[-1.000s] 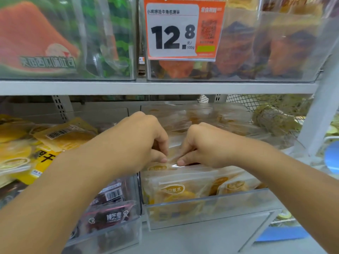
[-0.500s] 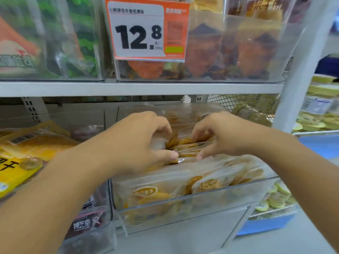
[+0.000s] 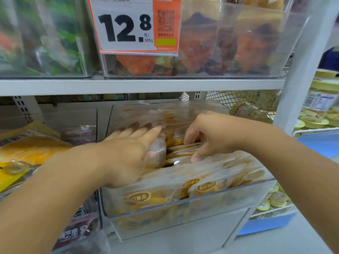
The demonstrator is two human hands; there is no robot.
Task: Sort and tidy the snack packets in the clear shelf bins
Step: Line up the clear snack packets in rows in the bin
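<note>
A clear shelf bin [image 3: 183,203] on the lower shelf holds several translucent snack packets [image 3: 137,197] with orange contents and oval gold labels, standing in rows. My left hand [image 3: 126,153] reaches into the bin's left side. Its fingers are straight and spread against the rear packets, and its thumb lies behind one clear packet [image 3: 158,147]. My right hand [image 3: 211,136] is over the middle of the bin, with fingers curled over the tops of a row of packets and the thumb pressing on their front.
An orange price tag [image 3: 132,26] reading 12.8 hangs on an upper bin [image 3: 238,43] of orange snacks. Yellow packets [image 3: 31,149] and dark packets [image 3: 77,233] fill the left bin. A white upright [image 3: 302,70] stands at the right, with a blue basket [image 3: 271,222] beyond it.
My left hand has uncurled, its fingers now stretched toward the back of the bin. My right hand still holds the packet tops. The view has shifted right and closer.
</note>
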